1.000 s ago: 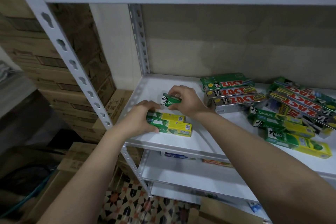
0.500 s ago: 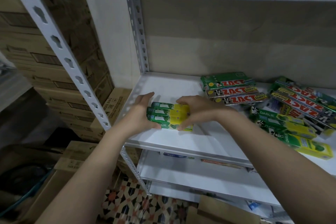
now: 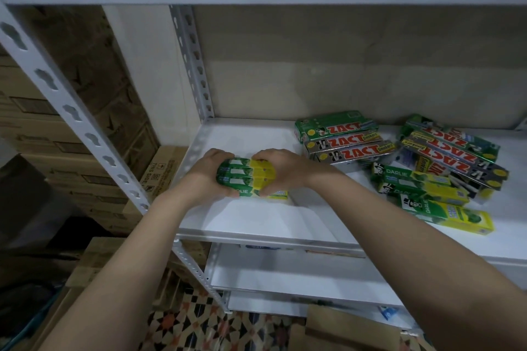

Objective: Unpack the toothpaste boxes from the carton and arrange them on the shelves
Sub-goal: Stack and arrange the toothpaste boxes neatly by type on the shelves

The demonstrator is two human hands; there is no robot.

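A small stack of green-and-yellow Darlie toothpaste boxes (image 3: 247, 177) lies on the white shelf (image 3: 256, 222) near its left end. My left hand (image 3: 209, 177) grips the stack's green left end. At the yellow right end my right hand (image 3: 281, 171) curls its fingers over the boxes. Further right lie three Zact boxes (image 3: 346, 141) side by side, a loose pile of more Zact boxes (image 3: 453, 151) and several long Darlie boxes (image 3: 427, 194).
Slotted white uprights (image 3: 71, 114) frame the shelf's left side, with stacked brown cartons (image 3: 85, 122) beyond them. Lower shelves (image 3: 285, 273) sit below. A brown carton flap (image 3: 342, 328) shows at the bottom, over a patterned tile floor (image 3: 199, 328).
My right hand laid a third small Darlie box on the two on the shelf. Both hands then closed in on the stack's ends and squared it.
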